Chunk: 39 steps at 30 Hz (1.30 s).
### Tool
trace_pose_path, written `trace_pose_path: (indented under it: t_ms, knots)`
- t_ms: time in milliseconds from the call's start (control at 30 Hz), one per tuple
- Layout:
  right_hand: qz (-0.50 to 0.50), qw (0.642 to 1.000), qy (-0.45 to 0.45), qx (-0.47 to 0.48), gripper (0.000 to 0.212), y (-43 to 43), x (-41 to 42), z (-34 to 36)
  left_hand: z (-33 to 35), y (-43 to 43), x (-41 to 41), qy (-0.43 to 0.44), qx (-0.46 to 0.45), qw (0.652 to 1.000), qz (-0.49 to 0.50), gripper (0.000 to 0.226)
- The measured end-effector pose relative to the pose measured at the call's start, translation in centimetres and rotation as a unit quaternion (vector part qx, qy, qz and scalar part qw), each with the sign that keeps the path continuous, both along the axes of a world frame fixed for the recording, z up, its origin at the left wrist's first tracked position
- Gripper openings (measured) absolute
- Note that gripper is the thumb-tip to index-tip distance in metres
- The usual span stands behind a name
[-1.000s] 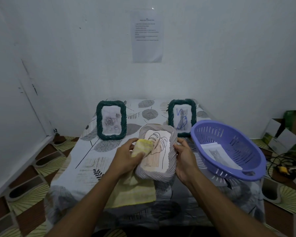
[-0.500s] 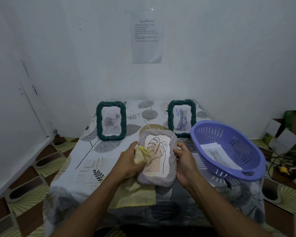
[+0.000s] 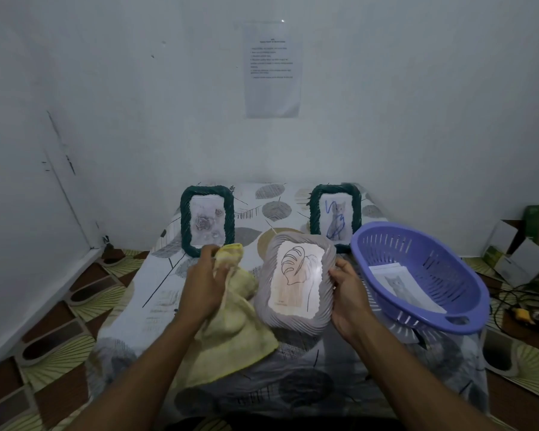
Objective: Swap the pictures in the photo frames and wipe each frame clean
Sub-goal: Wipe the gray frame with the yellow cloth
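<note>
I'm working in what seems to be a spare room of a home: a low table's leaf-print cloth (image 3: 156, 275) is meeting bare white walls (image 3: 106, 88), a printed sheet (image 3: 273, 70) is hanging above, and patterned floor tiles (image 3: 84, 303), cardboard boxes (image 3: 517, 247) and loose cables (image 3: 517, 297) are crowding the corner.

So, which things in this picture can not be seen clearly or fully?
Head view:
Sheet on the wall: print too small to read.
White frame: back faces away from the camera.
Left green frame: bottom edge partly hidden by left hand and yellow cloth.
Papers in purple basket: lower sheets covered by the top one.
</note>
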State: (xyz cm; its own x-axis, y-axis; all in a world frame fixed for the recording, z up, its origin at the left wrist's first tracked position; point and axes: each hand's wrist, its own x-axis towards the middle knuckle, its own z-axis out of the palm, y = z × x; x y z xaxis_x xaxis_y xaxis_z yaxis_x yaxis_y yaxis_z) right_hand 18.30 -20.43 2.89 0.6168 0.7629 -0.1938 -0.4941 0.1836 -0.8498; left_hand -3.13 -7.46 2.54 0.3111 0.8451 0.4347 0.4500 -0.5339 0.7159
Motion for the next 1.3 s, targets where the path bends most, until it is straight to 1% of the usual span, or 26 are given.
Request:
trace_pose_path:
  t_ms: [167,200,267,300,333,367,400,433,567,667,700,767,800,833,867,900,933,967,1000,1033,1067,1100,1133,1200,1300]
  knots:
    - [0.001,1.0,-0.018,-0.014,0.025,0.3,0.0,-0.2,4.0,3.2,-3.1,0.021,0.149,0.988,0.04,0.032]
    - [0.002,1.0,-0.019,-0.013,0.025,0.5,-0.1,-0.1,4.2,3.6,-3.5,0.039,0.158,0.986,0.034,0.034]
    - [0.002,1.0,-0.016,-0.011,0.026,1.0,-0.3,0.0,2.5,4.0,-4.0,0.09,0.12,0.989,-0.009,0.038]
    - [0.001,1.0,-0.013,-0.011,0.026,1.2,-0.5,0.0,0.7,3.9,-4.4,0.131,0.091,0.986,-0.05,0.041]
    - [0.002,1.0,-0.01,-0.009,0.024,1.3,-0.6,0.1,-1.4,3.5,-4.8,0.195,0.078,0.973,-0.094,0.044]
    - [0.003,1.0,-0.009,-0.007,0.023,1.4,-0.7,0.0,-3.6,3.2,-5.2,0.276,0.072,0.951,-0.12,0.05]
    - [0.005,1.0,-0.008,-0.006,0.022,1.5,-0.8,0.0,-5.5,2.9,-5.7,0.338,0.067,0.931,-0.118,0.057]
    - [0.005,1.0,-0.008,-0.007,0.022,1.5,-0.8,-0.1,-6.8,2.8,-6.2,0.365,0.058,0.924,-0.096,0.064]
    - [0.005,1.0,-0.017,-0.014,0.025,1.2,-0.7,-0.2,-7.4,4.1,-7.6,0.364,0.068,0.928,-0.045,0.085]
    - [0.006,0.999,-0.026,-0.02,0.026,1.0,-0.6,0.0,-7.0,5.5,-9.1,0.369,0.06,0.927,-0.028,0.093]
    - [0.006,0.999,-0.03,-0.025,0.026,1.0,-0.6,0.0,-6.8,5.6,-9.2,0.368,0.057,0.928,-0.024,0.093]
    - [0.007,0.999,-0.039,-0.035,0.025,1.3,-0.6,-0.1,-6.1,4.8,-8.4,0.376,0.064,0.925,-0.007,0.083]
    - [0.01,0.998,-0.043,-0.038,0.024,1.4,-0.6,-0.1,-5.6,4.3,-7.6,0.366,0.086,0.927,0.005,0.076]
    - [0.013,0.998,-0.046,-0.038,0.022,1.6,-0.7,0.0,-5.0,3.8,-6.3,0.333,0.112,0.936,0.007,0.071]
    - [0.018,0.998,-0.048,-0.036,0.022,1.7,-0.9,0.2,-4.0,2.9,-4.9,0.278,0.119,0.953,-0.003,0.066]
    - [0.024,0.998,-0.051,-0.034,0.021,1.9,-1.0,0.3,-3.1,2.0,-3.2,0.205,0.092,0.974,-0.035,0.059]
    - [0.032,0.997,-0.056,-0.03,0.021,2.1,-1.1,0.5,-2.2,1.3,-1.5,0.132,0.028,0.988,-0.074,0.052]
    - [0.043,0.997,-0.06,-0.027,0.021,2.3,-1.2,0.6,-1.3,0.8,0.2,0.066,-0.054,0.99,-0.113,0.049]
    - [0.054,0.996,-0.066,-0.024,0.021,2.6,-1.2,0.8,-0.6,0.5,1.8,0.005,-0.141,0.981,-0.135,0.055]
    - [0.062,0.995,-0.075,-0.022,0.021,2.8,-1.1,1.0,-0.3,0.5,3.2,-0.049,-0.222,0.963,-0.143,0.06]
    - [0.069,0.993,-0.089,-0.021,0.022,3.0,-0.9,1.1,0.1,0.6,4.4,-0.099,-0.291,0.941,-0.143,0.057]
    - [0.071,0.992,-0.105,-0.022,0.021,3.3,-0.6,1.2,0.4,0.8,5.3,-0.146,-0.347,0.915,-0.144,0.051]
    - [0.072,0.99,-0.123,-0.023,0.021,3.5,-0.3,1.4,0.8,1.1,6.0,-0.181,-0.384,0.893,-0.148,0.044]
    - [0.074,0.984,-0.157,-0.031,0.021,4.2,0.4,1.9,1.9,1.9,7.0,-0.218,-0.412,0.873,-0.147,0.04]
    - [0.072,0.979,-0.188,-0.033,0.023,6.5,1.6,2.9,3.3,3.9,8.1,-0.252,-0.417,0.864,-0.128,0.037]
